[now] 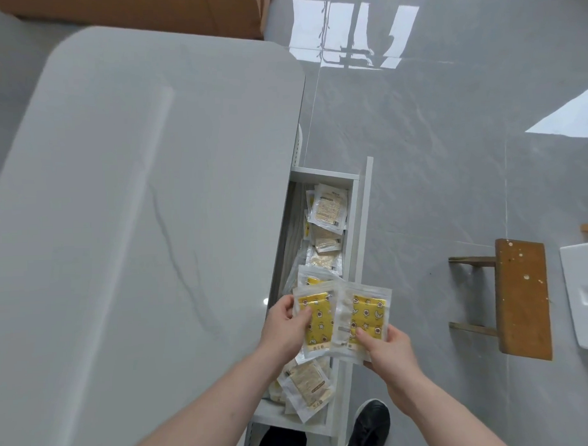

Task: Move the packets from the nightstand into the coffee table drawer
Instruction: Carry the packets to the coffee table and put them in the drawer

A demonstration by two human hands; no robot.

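Both hands over the near end of the open drawer (360, 200). My left hand (286, 326) pinches the left yellow packet (317, 318) by its left edge, thumb on its face. My right hand (387, 349) grips the right yellow packet (364, 317) at its near right corner, thumb on top, fingers under it. The two packets lie side by side, edges overlapping, held just above the drawer.

Drawer stands pulled out from the right side of the grey worktop (135, 195). Inside: a loose heap of clear packets (328, 208), some beige, some yellow, stacked from far end to near. More beige ones (308, 385) lie under my hands.

The worktop's edge hides the drawer's left part; count of packets unclear, perhaps a dozen or more. Print on them too small to read. A wooden stool (522, 298) stands well to the right on the floor; a white object (585, 292) is cut off at the right edge.
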